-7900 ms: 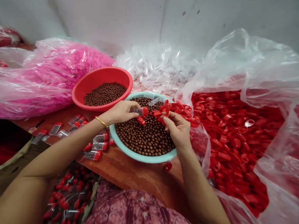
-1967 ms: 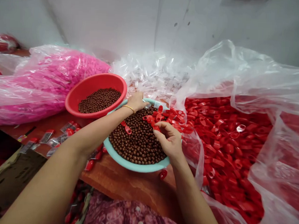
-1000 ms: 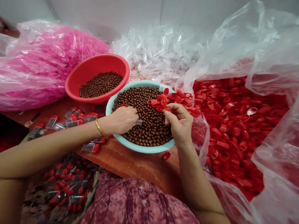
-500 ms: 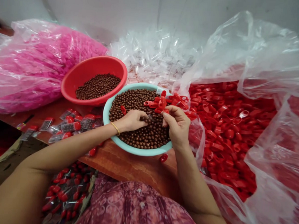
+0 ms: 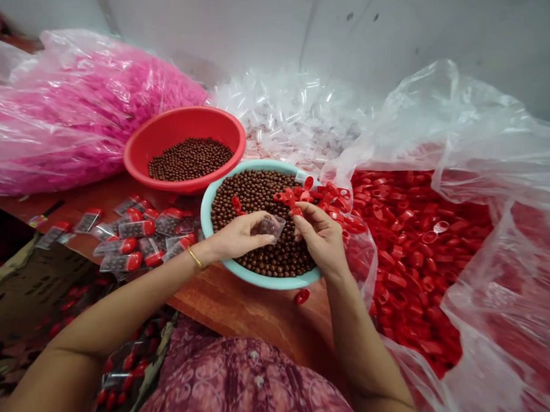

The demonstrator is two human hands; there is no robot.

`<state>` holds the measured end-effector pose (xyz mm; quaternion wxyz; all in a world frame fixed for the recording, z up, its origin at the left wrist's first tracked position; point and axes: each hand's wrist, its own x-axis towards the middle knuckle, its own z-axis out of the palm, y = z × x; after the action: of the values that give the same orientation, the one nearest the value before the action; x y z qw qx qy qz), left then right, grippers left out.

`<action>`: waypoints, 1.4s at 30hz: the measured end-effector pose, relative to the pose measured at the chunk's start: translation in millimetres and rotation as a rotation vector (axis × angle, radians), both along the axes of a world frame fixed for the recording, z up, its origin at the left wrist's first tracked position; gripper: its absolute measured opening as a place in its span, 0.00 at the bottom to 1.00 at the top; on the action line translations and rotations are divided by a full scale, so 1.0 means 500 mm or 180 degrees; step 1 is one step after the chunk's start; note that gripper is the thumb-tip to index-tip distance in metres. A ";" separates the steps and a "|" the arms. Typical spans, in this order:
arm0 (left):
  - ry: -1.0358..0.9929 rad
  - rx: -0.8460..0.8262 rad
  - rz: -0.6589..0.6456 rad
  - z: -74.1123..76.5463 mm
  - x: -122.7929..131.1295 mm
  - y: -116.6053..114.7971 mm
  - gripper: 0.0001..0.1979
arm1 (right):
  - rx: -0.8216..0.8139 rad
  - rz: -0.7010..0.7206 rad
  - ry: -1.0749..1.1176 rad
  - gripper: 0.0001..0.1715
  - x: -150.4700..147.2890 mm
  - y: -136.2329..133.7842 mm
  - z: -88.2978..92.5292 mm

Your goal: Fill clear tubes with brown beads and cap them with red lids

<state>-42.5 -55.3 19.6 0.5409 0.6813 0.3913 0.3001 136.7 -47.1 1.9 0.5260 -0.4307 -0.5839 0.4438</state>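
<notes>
A small clear tube (image 5: 274, 227) is held by the left hand (image 5: 244, 235); the thumb and fingers are closed around it. It is held over the brown balls (image 5: 278, 264) in the light green bowl (image 5: 271, 282). Brown can be seen through its side, but it cannot be told if balls are inside it or just behind it. A gold bracelet (image 5: 195, 257) is worn on the left wrist.

A red cap (image 5: 297, 211) is pinched by the right hand (image 5: 320, 236), between the thumb and a finger, over the right side of the same bowl. More red caps are heaped just beside it, at the bowl's edge. One loose cap (image 5: 236, 204) is seen on the balls at the left, and another one is seen on the table (image 5: 246, 303) near the bowl.

At the back left, a red bowl (image 5: 137, 146) is partly filled with smaller brown balls. Lots of capped tubes (image 5: 135, 228) are piled on the table to the left. A big plastic bag (image 5: 374, 251) is filled with red caps at the right. Pink pieces (image 5: 110, 99) are kept in another bag, and clear tubes (image 5: 289, 108) are heaped by the wall.
</notes>
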 end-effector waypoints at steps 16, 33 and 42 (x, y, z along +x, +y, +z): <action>0.3288 0.1639 -0.0544 0.003 0.053 0.037 0.15 | -0.0019 -0.0407 -0.0020 0.15 -0.002 0.002 -0.002; -0.0524 -0.0437 -0.0160 0.004 -0.001 -0.009 0.11 | -0.0284 0.0298 0.0340 0.19 0.003 -0.013 0.016; 0.0130 0.0184 -0.0017 -0.020 -0.001 -0.020 0.11 | -0.0369 0.0361 0.0075 0.15 -0.011 -0.018 0.026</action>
<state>-42.9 -65.1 9.8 0.5138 0.7036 0.3916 0.2959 131.4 -55.8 14.7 0.4811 -0.4214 -0.5744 0.5109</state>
